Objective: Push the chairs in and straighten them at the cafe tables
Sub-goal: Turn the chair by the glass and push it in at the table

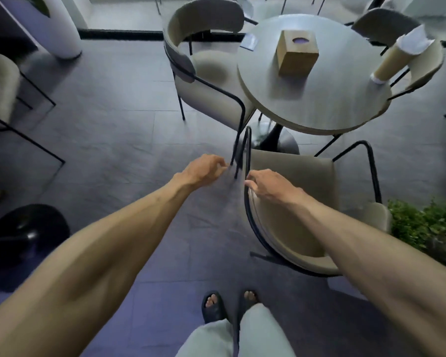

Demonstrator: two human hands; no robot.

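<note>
- The right hand (269,185) rests on the left end of the near chair's (291,202) curved backrest, fingers curled over the black metal frame where it meets the cushion; it grips the chair there.
- The left hand (202,168) hangs in the air just left of that chair, fingers loosely curled with the tips pinched together, holding nothing; its fingertips sit close to the thin black leg of the second chair (206,65) but whether they touch it I cannot tell.
- The near chair stands at the near edge of the round worktop (319,99), its seat only partly under the rim and its back toward the person.
- The second chair stands at the left side of the worktop, its seat tucked partly beneath the edge, backrest to the far left.
- A third chair (397,34) stands at the far right side of the worktop.
- On the worktop stand a wooden tissue box (296,54) near the middle and a paper-wrapped roll (397,57) leaning at the right edge.
- A green plant (428,225) sits right of the near chair.
- The person's feet in dark sandals (214,305) stand on the grey tiled floor (113,140).
</note>
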